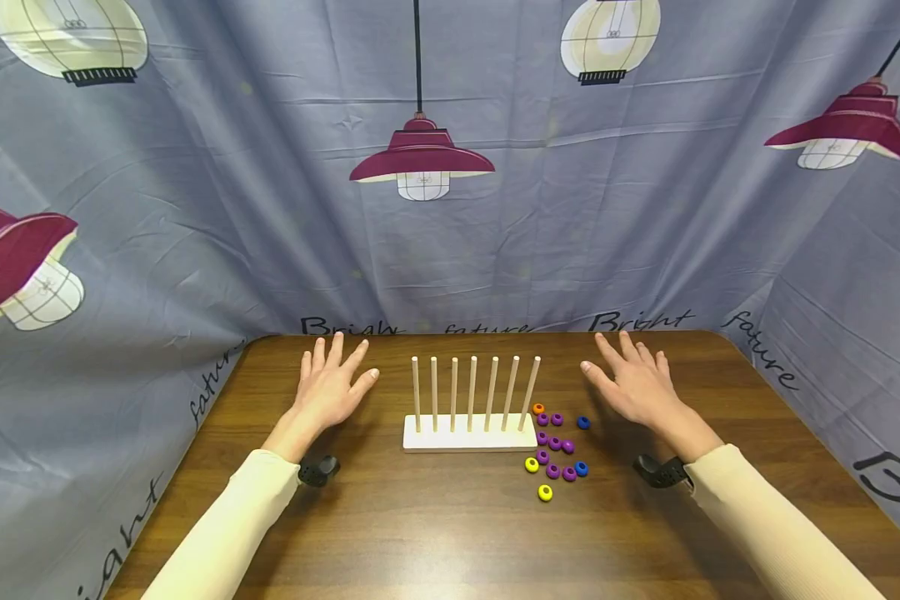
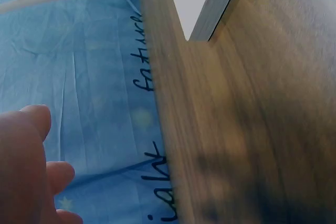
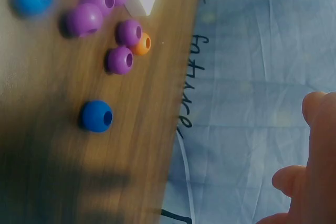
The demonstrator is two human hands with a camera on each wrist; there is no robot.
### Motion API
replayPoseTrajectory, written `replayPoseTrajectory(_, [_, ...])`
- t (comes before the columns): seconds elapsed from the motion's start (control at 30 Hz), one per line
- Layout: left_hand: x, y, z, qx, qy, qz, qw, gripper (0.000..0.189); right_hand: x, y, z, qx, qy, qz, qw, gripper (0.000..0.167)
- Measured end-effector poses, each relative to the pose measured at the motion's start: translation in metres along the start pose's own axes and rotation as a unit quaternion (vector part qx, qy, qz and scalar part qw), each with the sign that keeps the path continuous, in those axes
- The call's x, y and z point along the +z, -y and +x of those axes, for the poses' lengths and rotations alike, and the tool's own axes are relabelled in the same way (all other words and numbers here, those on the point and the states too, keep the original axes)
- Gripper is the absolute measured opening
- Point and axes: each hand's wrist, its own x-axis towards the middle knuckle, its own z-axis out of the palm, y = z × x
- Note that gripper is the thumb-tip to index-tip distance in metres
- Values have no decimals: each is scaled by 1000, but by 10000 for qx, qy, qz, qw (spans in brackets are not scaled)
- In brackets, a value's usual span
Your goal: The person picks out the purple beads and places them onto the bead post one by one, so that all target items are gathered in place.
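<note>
A pale wooden peg rack (image 1: 470, 440) with several upright rods stands mid-table. Beside its right end lie loose round beads with holes: purple beads (image 1: 555, 443), yellow beads (image 1: 544, 492), blue beads (image 3: 97, 116) and an orange bead (image 3: 143, 43). My left hand (image 1: 327, 390), fingers spread and straight, is held over the table to the left of the rack and grips nothing. To the right of the beads, my right hand (image 1: 636, 385) is likewise spread with nothing in it. In the left wrist view the rack's end (image 2: 202, 6) shows beyond my thumb.
The brown wooden table (image 1: 435, 533) has its far edge against a grey-blue curtain (image 1: 285, 208) printed with lamps and lettering. Black straps with wrist cameras (image 1: 663, 472) sit on both wrists. Cream sleeves (image 1: 228, 517) cover the forearms.
</note>
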Motion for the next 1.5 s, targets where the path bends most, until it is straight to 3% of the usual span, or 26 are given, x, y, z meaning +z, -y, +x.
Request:
replayPoseTrajectory(0.6, [37,-7,-17,421,99,43,9991,63,15,-4,-4,-1,77,175,9998,78])
replayPoseTrajectory(0.9, [61,-13,-22,581,217,-433,9971,58,22,-4,-6,-6,134,257,9996,78])
replayPoseTrajectory(1.2, [81,-18,-20,456,516,-1189,9905,64,25,-6,-7,-42,168,224,9996,77])
replayPoseTrajectory(1.5, [93,-24,-17,460,409,-1274,9899,77,28,-8,-7,-22,156,264,9995,76])
